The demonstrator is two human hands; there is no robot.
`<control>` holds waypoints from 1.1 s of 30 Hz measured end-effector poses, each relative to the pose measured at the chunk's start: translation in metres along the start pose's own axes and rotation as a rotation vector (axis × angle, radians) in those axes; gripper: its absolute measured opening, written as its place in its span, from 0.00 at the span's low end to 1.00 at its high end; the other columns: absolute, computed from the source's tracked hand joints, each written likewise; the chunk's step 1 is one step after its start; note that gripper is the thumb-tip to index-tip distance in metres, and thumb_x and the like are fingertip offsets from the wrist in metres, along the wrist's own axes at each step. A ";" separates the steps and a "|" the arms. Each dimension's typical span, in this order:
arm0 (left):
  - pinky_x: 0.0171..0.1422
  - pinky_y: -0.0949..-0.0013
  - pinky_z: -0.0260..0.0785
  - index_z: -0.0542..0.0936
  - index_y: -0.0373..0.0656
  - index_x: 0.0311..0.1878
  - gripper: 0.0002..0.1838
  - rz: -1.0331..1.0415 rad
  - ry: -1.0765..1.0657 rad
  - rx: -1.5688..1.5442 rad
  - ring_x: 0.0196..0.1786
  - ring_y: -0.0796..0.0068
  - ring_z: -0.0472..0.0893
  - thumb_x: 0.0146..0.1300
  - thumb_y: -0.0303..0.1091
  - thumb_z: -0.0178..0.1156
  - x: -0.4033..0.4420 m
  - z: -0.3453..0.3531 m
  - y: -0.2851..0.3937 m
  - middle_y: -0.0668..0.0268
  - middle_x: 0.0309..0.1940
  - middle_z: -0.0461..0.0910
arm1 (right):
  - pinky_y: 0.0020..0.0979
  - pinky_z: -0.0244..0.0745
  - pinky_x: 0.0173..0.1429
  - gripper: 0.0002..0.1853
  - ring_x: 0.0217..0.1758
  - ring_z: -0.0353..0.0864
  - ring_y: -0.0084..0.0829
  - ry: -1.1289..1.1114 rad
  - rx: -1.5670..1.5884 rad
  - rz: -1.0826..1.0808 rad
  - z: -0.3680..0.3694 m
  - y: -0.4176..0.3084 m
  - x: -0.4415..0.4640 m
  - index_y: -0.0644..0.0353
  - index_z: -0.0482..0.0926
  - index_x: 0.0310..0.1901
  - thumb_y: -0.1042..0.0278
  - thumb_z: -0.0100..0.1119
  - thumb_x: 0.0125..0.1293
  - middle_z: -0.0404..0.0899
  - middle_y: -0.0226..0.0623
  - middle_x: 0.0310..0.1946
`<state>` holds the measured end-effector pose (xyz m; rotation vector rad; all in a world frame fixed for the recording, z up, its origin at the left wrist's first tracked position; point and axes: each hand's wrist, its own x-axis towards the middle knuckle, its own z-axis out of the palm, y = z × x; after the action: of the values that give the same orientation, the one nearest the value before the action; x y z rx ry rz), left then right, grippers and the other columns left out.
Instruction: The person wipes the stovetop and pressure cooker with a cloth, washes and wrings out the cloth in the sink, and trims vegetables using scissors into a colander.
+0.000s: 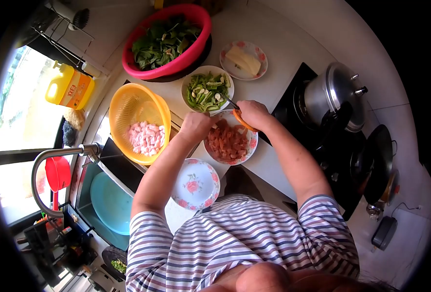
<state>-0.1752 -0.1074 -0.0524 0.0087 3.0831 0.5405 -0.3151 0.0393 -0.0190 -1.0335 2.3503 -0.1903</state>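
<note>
My right hand (254,115) is closed around the orange handles of a pair of scissors (244,121). Their dark blades point up and left over the edge of a white bowl of cut green peppers (207,91). My left hand (197,127) is closed at the near rim of that bowl, its fingertips bent down; what they pinch is hidden. Just below both hands is a flowered bowl of sliced reddish meat (229,141). Nearer my body lies a flowered white plate (195,185) with nothing on it.
A yellow colander (164,114) of pale pink pieces stands left, a pink basin (203,22) of leafy greens behind. A plate with a pale block (244,59) is at the back. A pressure cooker (325,92) sits on the right hob; a faucet (36,168) and blue basin (109,204) are left.
</note>
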 end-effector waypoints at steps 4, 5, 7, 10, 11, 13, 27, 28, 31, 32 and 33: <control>0.34 0.62 0.71 0.79 0.48 0.42 0.12 0.059 -0.018 0.081 0.33 0.59 0.80 0.59 0.37 0.50 0.000 0.012 -0.003 0.59 0.30 0.80 | 0.43 0.71 0.43 0.09 0.40 0.78 0.47 0.001 0.020 -0.015 0.006 0.006 -0.001 0.59 0.76 0.36 0.67 0.47 0.60 0.79 0.46 0.33; 0.34 0.62 0.71 0.79 0.48 0.42 0.12 0.058 -0.017 0.082 0.33 0.59 0.80 0.59 0.37 0.50 0.001 0.013 -0.003 0.59 0.30 0.80 | 0.43 0.71 0.43 0.08 0.40 0.78 0.47 0.013 0.030 -0.022 0.007 0.006 -0.003 0.60 0.75 0.35 0.67 0.46 0.60 0.79 0.46 0.33; 0.32 0.64 0.70 0.78 0.41 0.40 0.12 -0.043 0.031 -0.010 0.31 0.64 0.80 0.62 0.37 0.50 0.004 0.015 -0.003 0.61 0.28 0.80 | 0.43 0.70 0.43 0.08 0.40 0.77 0.48 0.019 0.070 -0.024 0.005 0.009 -0.010 0.60 0.73 0.35 0.68 0.46 0.60 0.78 0.47 0.33; 0.30 0.72 0.68 0.76 0.37 0.39 0.11 -0.336 0.248 -0.974 0.25 0.76 0.76 0.65 0.37 0.50 0.007 0.008 -0.011 0.65 0.26 0.78 | 0.43 0.69 0.44 0.07 0.40 0.76 0.49 0.033 0.181 -0.040 0.000 -0.001 -0.023 0.62 0.71 0.36 0.70 0.45 0.60 0.78 0.48 0.33; 0.29 0.79 0.66 0.74 0.38 0.39 0.10 -0.523 0.155 -1.333 0.22 0.85 0.70 0.65 0.36 0.51 0.008 -0.005 -0.011 0.69 0.26 0.77 | 0.43 0.69 0.44 0.07 0.40 0.76 0.50 0.032 0.255 -0.046 0.001 -0.005 -0.027 0.62 0.70 0.36 0.70 0.45 0.59 0.77 0.49 0.33; 0.20 0.83 0.54 0.72 0.38 0.40 0.08 -0.546 0.212 -1.616 0.17 0.88 0.59 0.65 0.32 0.51 0.014 -0.010 -0.004 0.65 0.29 0.78 | 0.44 0.69 0.45 0.08 0.41 0.76 0.50 0.092 0.187 -0.153 0.003 -0.012 -0.030 0.62 0.69 0.40 0.72 0.44 0.59 0.77 0.51 0.34; 0.21 0.79 0.64 0.69 0.40 0.36 0.05 -0.566 0.264 -1.765 0.16 0.86 0.59 0.64 0.30 0.45 0.020 0.006 -0.006 0.63 0.28 0.77 | 0.47 0.69 0.40 0.06 0.37 0.74 0.55 0.159 0.101 -0.211 0.011 -0.034 -0.009 0.63 0.68 0.37 0.75 0.45 0.57 0.75 0.54 0.29; 0.20 0.80 0.61 0.69 0.40 0.36 0.05 -0.594 0.274 -1.747 0.16 0.86 0.60 0.64 0.30 0.45 0.020 0.007 -0.007 0.64 0.28 0.77 | 0.47 0.69 0.39 0.06 0.37 0.75 0.55 0.157 0.100 -0.206 0.014 -0.033 -0.007 0.63 0.68 0.36 0.74 0.46 0.57 0.76 0.54 0.28; 0.18 0.80 0.56 0.70 0.39 0.36 0.05 -0.646 0.284 -1.686 0.15 0.85 0.60 0.64 0.30 0.46 0.022 0.012 -0.008 0.64 0.27 0.77 | 0.46 0.70 0.38 0.05 0.35 0.77 0.52 0.154 0.077 -0.207 0.024 -0.027 0.004 0.61 0.69 0.36 0.72 0.48 0.57 0.77 0.51 0.27; 0.17 0.80 0.54 0.70 0.39 0.35 0.05 -0.667 0.275 -1.639 0.15 0.85 0.60 0.63 0.30 0.46 0.022 0.012 -0.008 0.64 0.26 0.77 | 0.45 0.72 0.38 0.06 0.34 0.78 0.50 0.155 0.058 -0.207 0.024 -0.026 0.004 0.61 0.70 0.36 0.71 0.50 0.57 0.78 0.49 0.27; 0.17 0.80 0.54 0.70 0.39 0.35 0.05 -0.668 0.276 -1.640 0.15 0.85 0.60 0.63 0.30 0.46 0.021 0.012 -0.008 0.64 0.26 0.77 | 0.45 0.72 0.38 0.06 0.34 0.78 0.50 0.154 0.057 -0.208 0.022 -0.024 0.004 0.61 0.70 0.36 0.71 0.50 0.57 0.78 0.49 0.27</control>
<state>-0.1965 -0.1109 -0.0670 -1.0137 1.6149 2.6529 -0.2899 0.0220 -0.0308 -1.2746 2.3541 -0.4272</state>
